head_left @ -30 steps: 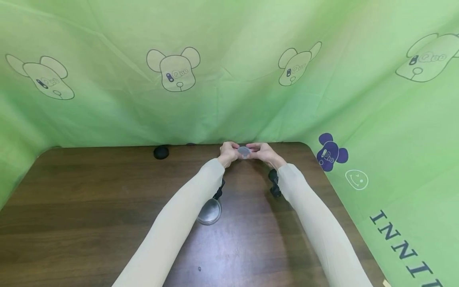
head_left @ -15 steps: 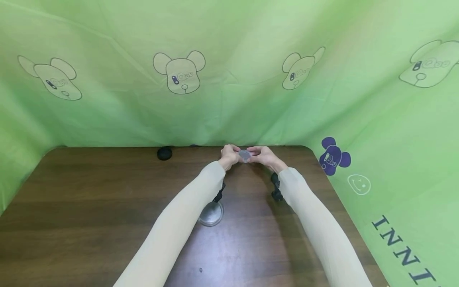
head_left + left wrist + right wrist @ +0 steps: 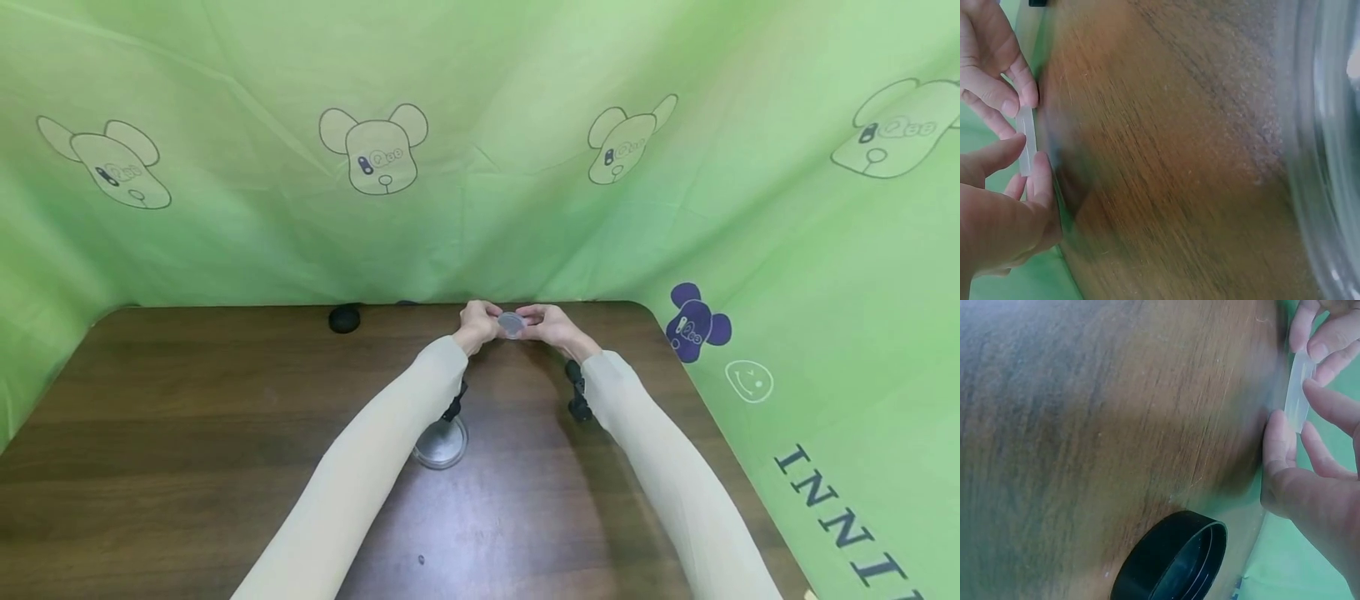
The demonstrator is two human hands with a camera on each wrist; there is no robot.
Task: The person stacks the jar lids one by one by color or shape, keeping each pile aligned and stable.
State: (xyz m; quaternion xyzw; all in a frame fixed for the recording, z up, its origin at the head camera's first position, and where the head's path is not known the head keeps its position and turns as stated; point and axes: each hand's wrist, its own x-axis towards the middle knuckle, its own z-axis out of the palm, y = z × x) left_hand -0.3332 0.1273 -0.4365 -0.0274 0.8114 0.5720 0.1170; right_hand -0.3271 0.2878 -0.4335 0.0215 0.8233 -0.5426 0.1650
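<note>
My head feed gives me dark capitals (image 3: pixel 843 527), INNI, running down the right of the green curtain (image 3: pixel 480 242), the next character cut off. Short lettering on the outlined bear heads (image 3: pixel 382 157), seemingly starting with Q, and on the purple bear (image 3: pixel 699 323) stays too small for me. Nearby sits a winking smiley (image 3: pixel 750 381).

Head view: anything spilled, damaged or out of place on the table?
One oddity: a small dark speck on the wooden table, toward the bottom edge, interrupting the grain; stain or chip, I can't tell. No spill shows.
</note>
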